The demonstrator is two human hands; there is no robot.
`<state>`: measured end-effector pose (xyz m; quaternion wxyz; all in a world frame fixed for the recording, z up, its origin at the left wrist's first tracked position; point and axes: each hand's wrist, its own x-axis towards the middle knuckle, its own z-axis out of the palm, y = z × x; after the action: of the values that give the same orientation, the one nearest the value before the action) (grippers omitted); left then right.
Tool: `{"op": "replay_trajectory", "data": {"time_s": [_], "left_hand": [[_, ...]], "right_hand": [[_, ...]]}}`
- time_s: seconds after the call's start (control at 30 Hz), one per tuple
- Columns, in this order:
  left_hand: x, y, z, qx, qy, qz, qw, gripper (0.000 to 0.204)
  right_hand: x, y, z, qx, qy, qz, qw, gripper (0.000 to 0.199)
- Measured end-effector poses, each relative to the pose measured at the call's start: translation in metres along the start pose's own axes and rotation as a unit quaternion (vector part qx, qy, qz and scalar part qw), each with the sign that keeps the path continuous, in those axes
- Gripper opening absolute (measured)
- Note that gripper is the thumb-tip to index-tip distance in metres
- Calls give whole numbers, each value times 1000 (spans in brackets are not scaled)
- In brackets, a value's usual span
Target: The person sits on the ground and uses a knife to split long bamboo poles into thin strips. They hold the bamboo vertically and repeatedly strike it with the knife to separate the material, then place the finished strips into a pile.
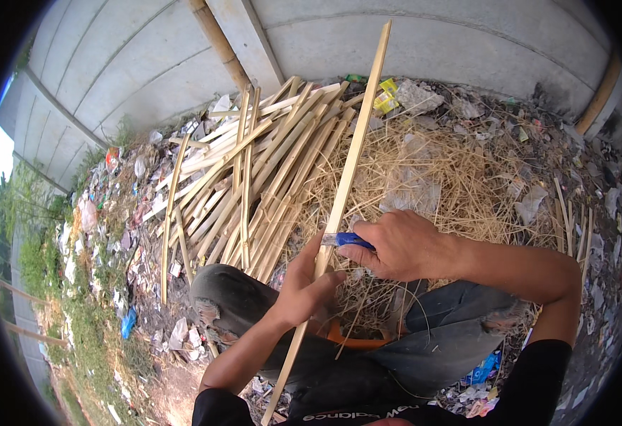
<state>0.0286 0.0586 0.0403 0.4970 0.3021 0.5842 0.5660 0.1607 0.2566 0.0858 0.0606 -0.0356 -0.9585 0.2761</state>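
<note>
Pale split-bamboo slats (254, 170) lie heaped beyond the long flat bamboo strip (350, 156); the left hand (304, 287) closes round that strip's middle; beside it, the right hand (403, 245) grips a blue-handled knife (345, 240) against the strip.

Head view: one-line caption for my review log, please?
Left hand steadies a long bamboo strip while the right hand holds a blue-handled knife against it, above a pile of strips.

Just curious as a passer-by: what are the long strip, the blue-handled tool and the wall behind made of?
Strip: looks like split bamboo, pale yellow, matte and straight-grained, matching the pile beyond. Tool: glossy blue handle, probably plastic; its blade is hidden, so the material is unclear. Wall: seemingly concrete panels, grey, dull, with visible seams. The left hand steadies the strip; the right hand holds the tool.
</note>
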Motion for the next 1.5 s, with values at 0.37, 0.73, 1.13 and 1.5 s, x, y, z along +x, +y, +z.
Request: {"op": "replay_trajectory", "data": {"time_s": [0.37,0.73,1.13,1.5], "left_hand": [[-72,-13,-15,251,-64,178,949,71],[-19,-24,-9,157,97,99,978,78],[-12,-25,0,152,74,82,982,81],[-113,-79,-27,81,-100,-46,991,76]], "right_hand": [[-28,202,-70,-106,278,316,901,61],[-14,34,-40,2,70,52,996,53],[8,23,6,-96,25,50,994,48],[-38,239,-101,-112,286,415,856,66]]}}
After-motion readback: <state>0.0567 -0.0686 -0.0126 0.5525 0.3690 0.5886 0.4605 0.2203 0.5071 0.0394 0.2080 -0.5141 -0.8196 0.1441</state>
